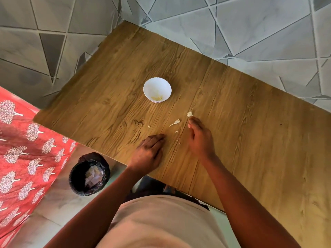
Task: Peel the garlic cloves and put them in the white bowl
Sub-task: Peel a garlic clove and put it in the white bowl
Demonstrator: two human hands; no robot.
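Note:
A white bowl [157, 89] stands on the wooden table [250, 122], with a few pale garlic pieces [157, 98] at its bottom. A small whitish garlic piece [189, 114] lies on the table just beyond the fingertips of my right hand [199, 138], whose fingers point at it without gripping it. A strip of garlic skin [175, 122] and tiny flakes [176, 131] lie between my hands. My left hand [149, 153] rests palm down near the table's front edge, fingers together; whether it covers anything is hidden.
A black-lined waste bin [89, 173] with papery scraps stands on the floor left of the table's front edge. A red patterned cloth [23, 154] covers the far left. Tiled wall surfaces [250, 24] border the table behind and to the right.

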